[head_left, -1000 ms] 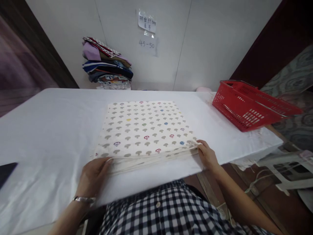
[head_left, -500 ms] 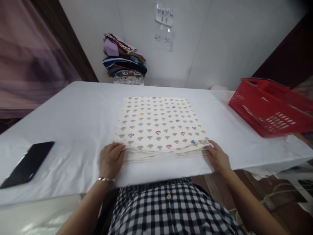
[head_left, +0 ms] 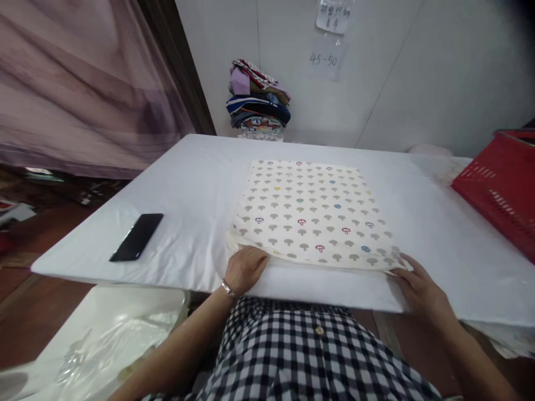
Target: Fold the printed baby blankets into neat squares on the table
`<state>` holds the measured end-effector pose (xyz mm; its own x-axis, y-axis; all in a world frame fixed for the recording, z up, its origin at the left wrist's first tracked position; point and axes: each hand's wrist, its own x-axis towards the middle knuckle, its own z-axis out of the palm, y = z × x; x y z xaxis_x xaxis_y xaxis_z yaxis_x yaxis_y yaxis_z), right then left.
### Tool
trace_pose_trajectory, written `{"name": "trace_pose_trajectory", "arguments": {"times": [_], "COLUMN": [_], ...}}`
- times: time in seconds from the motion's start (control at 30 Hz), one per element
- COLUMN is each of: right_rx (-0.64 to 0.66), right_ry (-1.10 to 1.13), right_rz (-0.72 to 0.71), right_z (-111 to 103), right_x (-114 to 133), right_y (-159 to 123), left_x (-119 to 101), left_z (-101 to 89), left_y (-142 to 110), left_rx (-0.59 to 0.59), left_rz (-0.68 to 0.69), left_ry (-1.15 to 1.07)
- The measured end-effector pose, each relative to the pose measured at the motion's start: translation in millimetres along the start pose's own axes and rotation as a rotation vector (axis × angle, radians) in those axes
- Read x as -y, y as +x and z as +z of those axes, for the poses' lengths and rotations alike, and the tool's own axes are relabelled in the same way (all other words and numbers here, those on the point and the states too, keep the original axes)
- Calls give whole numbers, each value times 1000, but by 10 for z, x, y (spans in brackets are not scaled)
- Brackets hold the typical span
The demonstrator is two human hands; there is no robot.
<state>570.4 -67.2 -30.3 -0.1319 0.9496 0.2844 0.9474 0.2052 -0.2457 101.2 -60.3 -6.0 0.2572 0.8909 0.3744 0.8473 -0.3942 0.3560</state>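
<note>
Cloth (head_left: 313, 209) still pinched at corner by right hand (head_left: 424, 289); left hand (head_left: 244, 268), shifted inward, grips edge.

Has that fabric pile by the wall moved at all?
No; the fabric pile still sits left of the 45-50 note on the wall; the camera's view shifted.

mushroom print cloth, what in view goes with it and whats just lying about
In use:
- mushroom-print cloth
- left hand, at near edge
- right hand, near right corner
- table beneath

Apparently just lying about:
- black phone-like slab
- red basket
- fabric stack
</note>
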Motion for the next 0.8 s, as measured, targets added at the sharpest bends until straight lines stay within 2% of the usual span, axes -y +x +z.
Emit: {"name": "trace_pose_trajectory", "arguments": {"times": [0.13, 0.37, 0.67, 0.8], "right_rx": [9, 25, -52, -132], "right_ry": [-194, -243, 18, 68], "right_rz": [-16, -57, -84, -117], "right_z": [-31, -122, 3, 68], "right_x": [147, 307, 116, -64], "right_y": [37, 142, 63, 9], "left_x": [-128, -251, -238, -242], "left_z": [80, 179, 155, 142], "left_y": [90, 240, 297, 246], "left_rx": [51, 100, 156, 116], "left_rz": [121, 116, 223, 244], "left_ry": [-15, 65, 184, 170]}}
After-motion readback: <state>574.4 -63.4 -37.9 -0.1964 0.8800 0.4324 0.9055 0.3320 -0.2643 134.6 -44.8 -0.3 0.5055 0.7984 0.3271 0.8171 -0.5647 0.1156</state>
